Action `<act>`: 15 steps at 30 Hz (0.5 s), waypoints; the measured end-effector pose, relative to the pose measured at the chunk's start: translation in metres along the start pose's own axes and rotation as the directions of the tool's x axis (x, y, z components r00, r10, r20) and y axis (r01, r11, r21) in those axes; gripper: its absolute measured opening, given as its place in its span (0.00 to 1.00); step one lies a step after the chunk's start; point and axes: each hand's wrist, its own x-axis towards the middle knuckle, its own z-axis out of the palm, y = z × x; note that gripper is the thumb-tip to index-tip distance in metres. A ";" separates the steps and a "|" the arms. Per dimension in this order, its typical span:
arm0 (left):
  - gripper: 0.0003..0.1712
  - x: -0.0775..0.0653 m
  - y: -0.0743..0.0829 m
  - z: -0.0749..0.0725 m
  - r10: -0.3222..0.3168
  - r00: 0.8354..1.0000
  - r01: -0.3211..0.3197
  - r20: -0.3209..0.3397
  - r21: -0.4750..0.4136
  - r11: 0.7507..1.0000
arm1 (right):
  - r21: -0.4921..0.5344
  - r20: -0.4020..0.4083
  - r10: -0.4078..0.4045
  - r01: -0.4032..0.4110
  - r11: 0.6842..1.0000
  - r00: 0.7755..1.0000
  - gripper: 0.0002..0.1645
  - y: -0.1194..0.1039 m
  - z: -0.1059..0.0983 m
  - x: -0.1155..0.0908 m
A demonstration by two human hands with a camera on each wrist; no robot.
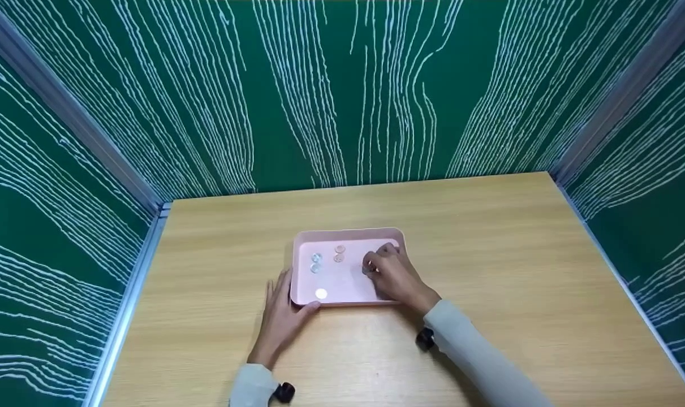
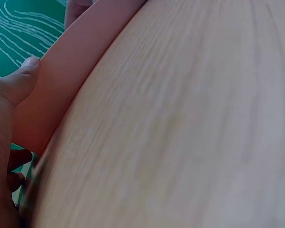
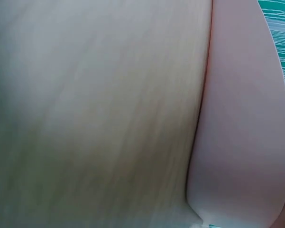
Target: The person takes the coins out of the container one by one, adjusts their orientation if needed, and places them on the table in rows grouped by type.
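A shallow pink tray [image 1: 342, 297] lies on the wooden table. My left hand [image 1: 280, 316] holds its front left corner, thumb against the front wall, other fingers along the left side; the left wrist view shows this thumb [image 2: 26, 78] on the outer wall. Over the tray's right half, my right hand [image 1: 396, 276] has its fingers bent down, pinching what looks like a small dark, glassy piece [image 1: 367, 270], mostly hidden. Two pale bluish translucent discs [image 1: 316, 258] sit one behind the other at the tray's left; beside them are two orange-tinted discs [image 1: 340, 249].
A bright white round spot [image 1: 321, 293], a disc or a reflection, shows near the tray's front left. The wooden table [image 1: 235, 237] runs up to green walls [image 1: 342, 113] with white wavy lines. Metal rails [image 1: 128, 294] edge the sides.
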 end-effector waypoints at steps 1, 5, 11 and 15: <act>0.65 0.000 0.000 0.000 0.005 1.000 -0.005 -0.001 0.000 1.000 | 0.013 0.003 0.006 -0.006 1.000 1.000 0.07 0.000 0.000 0.000; 0.64 -0.001 -0.001 -0.001 -0.003 1.000 0.003 -0.004 -0.004 1.000 | 0.049 0.021 0.042 -0.043 0.998 0.999 0.08 -0.003 -0.001 0.000; 0.65 -0.001 0.000 -0.001 -0.037 0.999 0.037 0.001 -0.004 0.999 | 0.089 -0.031 0.039 -0.036 0.995 0.999 0.05 -0.004 -0.002 0.001; 0.65 -0.002 0.001 0.000 -0.055 0.998 0.056 0.015 -0.004 0.998 | 0.165 -0.113 0.025 -0.006 0.986 0.993 0.03 -0.002 -0.007 -0.004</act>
